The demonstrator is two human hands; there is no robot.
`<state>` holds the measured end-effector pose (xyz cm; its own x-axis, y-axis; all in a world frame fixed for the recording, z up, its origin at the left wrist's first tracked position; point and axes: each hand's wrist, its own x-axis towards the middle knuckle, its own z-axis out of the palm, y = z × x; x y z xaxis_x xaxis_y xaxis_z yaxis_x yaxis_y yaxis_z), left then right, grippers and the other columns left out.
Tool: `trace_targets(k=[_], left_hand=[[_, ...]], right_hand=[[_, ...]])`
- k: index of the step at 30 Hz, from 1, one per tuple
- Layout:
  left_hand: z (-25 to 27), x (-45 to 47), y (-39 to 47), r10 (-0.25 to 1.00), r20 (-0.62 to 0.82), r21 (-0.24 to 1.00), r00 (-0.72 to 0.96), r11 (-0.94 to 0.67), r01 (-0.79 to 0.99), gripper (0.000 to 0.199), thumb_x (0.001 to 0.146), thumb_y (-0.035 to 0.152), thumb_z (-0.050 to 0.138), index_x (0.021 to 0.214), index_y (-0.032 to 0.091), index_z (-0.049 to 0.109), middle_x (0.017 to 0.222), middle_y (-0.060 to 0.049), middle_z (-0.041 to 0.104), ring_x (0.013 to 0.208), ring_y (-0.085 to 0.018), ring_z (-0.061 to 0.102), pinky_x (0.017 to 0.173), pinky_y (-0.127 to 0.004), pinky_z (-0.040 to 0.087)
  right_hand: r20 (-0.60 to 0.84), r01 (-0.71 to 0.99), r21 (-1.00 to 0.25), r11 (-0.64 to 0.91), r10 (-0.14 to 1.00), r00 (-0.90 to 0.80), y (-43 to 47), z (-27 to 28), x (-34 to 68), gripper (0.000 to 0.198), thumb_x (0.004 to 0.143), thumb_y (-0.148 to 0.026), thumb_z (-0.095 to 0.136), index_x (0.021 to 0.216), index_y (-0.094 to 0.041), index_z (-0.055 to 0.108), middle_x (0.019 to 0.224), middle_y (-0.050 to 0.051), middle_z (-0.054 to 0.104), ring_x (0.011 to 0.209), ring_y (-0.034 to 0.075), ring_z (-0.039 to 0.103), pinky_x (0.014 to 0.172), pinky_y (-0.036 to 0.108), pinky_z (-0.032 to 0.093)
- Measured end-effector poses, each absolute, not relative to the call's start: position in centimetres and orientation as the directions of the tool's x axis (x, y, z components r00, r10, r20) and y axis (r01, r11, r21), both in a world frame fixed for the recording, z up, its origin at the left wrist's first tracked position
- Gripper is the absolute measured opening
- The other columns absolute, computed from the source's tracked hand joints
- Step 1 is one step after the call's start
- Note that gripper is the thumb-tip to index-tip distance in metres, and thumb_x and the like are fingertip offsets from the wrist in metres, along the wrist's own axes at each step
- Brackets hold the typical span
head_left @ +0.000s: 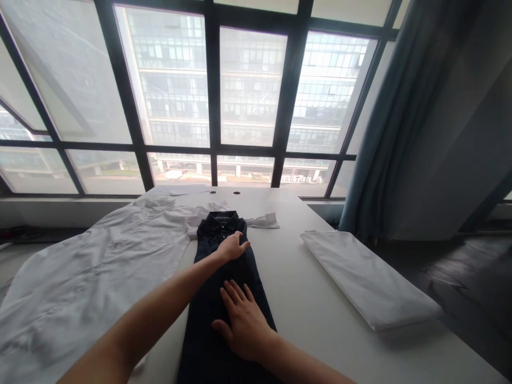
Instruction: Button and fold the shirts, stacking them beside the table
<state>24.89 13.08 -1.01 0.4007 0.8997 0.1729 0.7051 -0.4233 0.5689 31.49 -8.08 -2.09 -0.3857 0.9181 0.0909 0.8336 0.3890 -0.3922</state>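
A: What lies at the left side?
B: A white shirt (92,272) is spread wide over the left part of the counter (304,288), with many wrinkles.
A: And in the middle?
B: A dark shirt (224,288), folded into a long narrow strip, collar toward the window (248,90). The left hand (232,247) rests flat on it just below the collar, fingers together, holding nothing. The right hand (244,320) presses flat lower on the same shirt, fingers a little apart, also holding nothing.
A: What is at the right?
B: A folded white cloth (368,277) lies apart from the dark shirt, and behind it hangs a blue-grey curtain (384,122).
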Motion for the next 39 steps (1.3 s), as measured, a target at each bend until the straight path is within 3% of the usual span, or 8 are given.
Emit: trace_targets(k=[5,9,13,16,20,26,32,39], left_hand=[[-1.7,28.0,18.0,0.951,0.129,0.686,0.280,-0.289,0.668,0.051,0.078,0.025,0.075,0.124,0.011,0.061,0.120,-0.019,0.069,0.112,-0.028,0.065,0.095,-0.032,0.049],[-2.8,29.2,20.3,0.946,0.148,0.750,0.289,-0.297,0.590,0.039,0.085,0.016,0.065,0.124,0.014,0.064,0.102,-0.009,0.075,0.090,-0.018,0.071,0.082,-0.025,0.055],[-3.8,29.4,21.0,0.945,0.191,0.753,0.265,-0.314,0.578,0.042,0.090,0.015,0.058,0.131,0.009,0.060,0.089,-0.008,0.075,0.076,-0.017,0.070,0.075,-0.027,0.056],[-3.8,29.2,21.1,0.931,0.253,0.712,0.263,-0.363,0.601,0.046,0.087,0.013,0.061,0.133,0.008,0.059,0.096,-0.012,0.074,0.088,-0.021,0.070,0.089,-0.031,0.053],[-3.1,29.0,21.4,0.904,0.307,0.651,0.298,-0.428,0.627,0.047,0.082,0.010,0.065,0.128,0.015,0.063,0.114,-0.013,0.071,0.109,-0.024,0.065,0.101,-0.033,0.045],[-2.6,29.3,22.8,0.923,0.271,0.645,0.274,-0.385,0.660,0.031,0.085,0.015,0.059,0.113,0.016,0.073,0.099,-0.008,0.076,0.093,-0.021,0.070,0.091,-0.028,0.051],[-3.5,29.2,24.0,0.952,0.198,0.643,0.233,-0.305,0.702,0.025,0.085,0.017,0.058,0.100,0.018,0.078,0.103,-0.007,0.077,0.099,-0.020,0.070,0.089,-0.024,0.051],[-2.5,30.0,23.2,0.907,0.205,0.572,0.367,-0.416,0.707,0.037,0.086,0.021,0.059,0.122,0.016,0.069,0.117,-0.012,0.073,0.108,-0.022,0.068,0.097,-0.029,0.048]], right_hand=[[0.088,0.817,-0.422,0.394,0.914,-0.395,-8.2,-2.4,31.5,0.079,0.096,-0.064,0.033,0.155,-0.012,0.028,0.161,0.015,0.021,0.151,0.030,0.012,0.122,0.056,0.010],[0.078,0.811,-0.467,0.354,0.929,-0.361,-8.7,-1.4,31.6,0.081,0.095,-0.067,0.033,0.155,-0.013,0.028,0.162,0.016,0.017,0.151,0.033,0.006,0.119,0.063,0.003],[0.050,0.814,-0.482,0.326,0.937,-0.345,-8.9,-1.2,31.5,0.084,0.093,-0.069,0.037,0.156,-0.015,0.025,0.162,0.016,0.014,0.150,0.036,0.003,0.116,0.069,0.001],[0.064,0.826,-0.459,0.327,0.939,-0.337,-8.7,-1.6,31.4,0.085,0.092,-0.068,0.040,0.156,-0.015,0.025,0.162,0.017,0.014,0.150,0.037,0.003,0.115,0.069,0.002],[0.077,0.825,-0.453,0.339,0.936,-0.342,-8.6,-1.9,31.3,0.083,0.093,-0.069,0.036,0.156,-0.015,0.026,0.162,0.017,0.015,0.150,0.037,0.004,0.115,0.070,0.002],[0.084,0.798,-0.472,0.375,0.920,-0.383,-8.5,-1.7,31.4,0.085,0.093,-0.068,0.040,0.156,-0.014,0.024,0.163,0.016,0.014,0.150,0.036,0.004,0.119,0.063,0.009],[0.104,0.748,-0.519,0.413,0.899,-0.425,-8.8,-1.4,31.2,0.086,0.094,-0.059,0.046,0.157,-0.008,0.017,0.163,0.020,0.012,0.150,0.036,0.009,0.121,0.055,0.019],[0.139,0.676,-0.546,0.495,0.849,-0.509,-9.9,-0.3,31.0,0.080,0.093,-0.067,0.040,0.154,-0.015,0.031,0.160,0.021,0.024,0.148,0.034,0.020,0.120,0.053,0.020]])
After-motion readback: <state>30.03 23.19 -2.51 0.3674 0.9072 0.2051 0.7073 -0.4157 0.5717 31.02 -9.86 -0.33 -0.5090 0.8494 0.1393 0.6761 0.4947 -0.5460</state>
